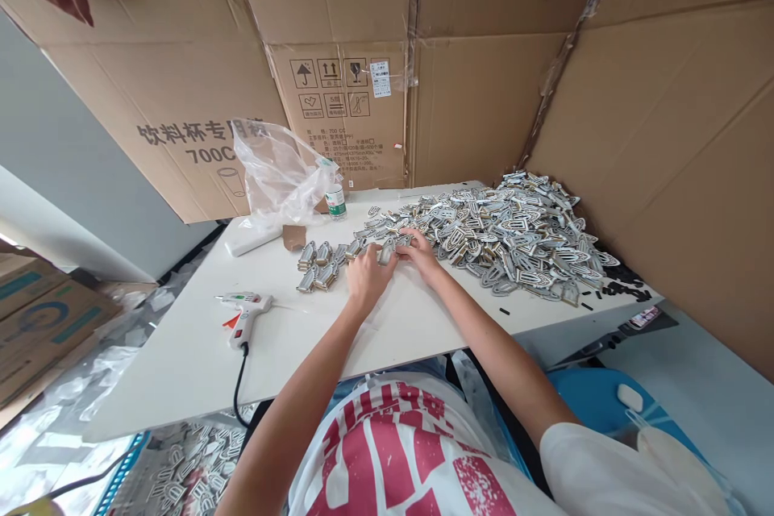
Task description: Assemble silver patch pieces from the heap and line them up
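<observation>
My left hand [368, 278] and my right hand [420, 256] meet near the middle of the table. Between their fingertips is a small silver paperclip-shaped piece [386, 251], or a few stacked together; I cannot tell how many. Both hands have their fingers closed around its sides. Left of them lie several neat stacks of the same pieces [325, 274]. Behind and to the right, a large loose heap of such pieces [513, 230] spreads up to the cardboard. Finer details of the held piece are partly hidden by the fingers.
A white glue gun [245, 318] with a black cord lies at the left of the white table [181, 371]. Farther back are a clear plastic bag [275, 173], a small bottle [335, 201] and a brown scrap [293, 238]. Black bits [626, 286] lie at the right edge. Cardboard walls [484, 105] enclose the back.
</observation>
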Demonstrator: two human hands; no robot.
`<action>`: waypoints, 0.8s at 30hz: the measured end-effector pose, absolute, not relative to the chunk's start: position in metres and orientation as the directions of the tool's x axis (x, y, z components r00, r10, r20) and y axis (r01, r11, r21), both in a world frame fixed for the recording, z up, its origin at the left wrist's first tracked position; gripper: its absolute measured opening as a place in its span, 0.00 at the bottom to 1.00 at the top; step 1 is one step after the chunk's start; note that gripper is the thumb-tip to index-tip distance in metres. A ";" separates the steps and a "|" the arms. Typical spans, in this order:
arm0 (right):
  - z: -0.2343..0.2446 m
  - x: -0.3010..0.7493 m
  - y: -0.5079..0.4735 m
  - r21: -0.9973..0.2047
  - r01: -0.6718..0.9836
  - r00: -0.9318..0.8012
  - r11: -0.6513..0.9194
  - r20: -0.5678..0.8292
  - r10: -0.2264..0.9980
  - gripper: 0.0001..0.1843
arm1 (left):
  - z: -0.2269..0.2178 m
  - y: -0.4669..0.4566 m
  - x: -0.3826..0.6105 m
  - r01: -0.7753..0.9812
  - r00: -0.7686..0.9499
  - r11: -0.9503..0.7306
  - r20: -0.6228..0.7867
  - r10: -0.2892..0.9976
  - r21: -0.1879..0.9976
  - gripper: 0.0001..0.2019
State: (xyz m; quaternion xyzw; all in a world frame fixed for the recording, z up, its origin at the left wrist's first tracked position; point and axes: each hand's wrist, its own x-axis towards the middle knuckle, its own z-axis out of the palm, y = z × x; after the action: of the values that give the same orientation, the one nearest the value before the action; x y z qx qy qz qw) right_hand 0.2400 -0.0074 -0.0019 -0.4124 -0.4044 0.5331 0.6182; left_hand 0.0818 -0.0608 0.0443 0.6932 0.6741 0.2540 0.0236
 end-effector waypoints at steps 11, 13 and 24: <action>0.001 0.239 -0.010 -0.951 -0.306 -0.017 0.053 0.061 0.998 0.19 | 0.041 -0.059 0.080 0.923 -0.005 -0.109 0.295 0.956 0.368 0.24; 0.001 0.239 -0.009 -0.948 -0.316 -0.019 0.027 0.034 0.999 0.19 | 0.041 -0.058 0.080 0.926 -0.002 -0.107 0.288 0.958 0.362 0.24; 0.000 0.239 -0.008 -0.931 -0.364 -0.102 -0.036 0.002 0.995 0.13 | 0.042 -0.059 0.080 0.925 0.083 -0.177 0.273 0.958 0.337 0.22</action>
State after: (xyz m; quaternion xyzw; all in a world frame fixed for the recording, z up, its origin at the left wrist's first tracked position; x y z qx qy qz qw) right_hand 0.2393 -0.0084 0.0004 -0.3768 -0.4184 0.6131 0.5541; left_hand 0.0799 -0.0590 0.0420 0.7350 0.6405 0.2192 0.0383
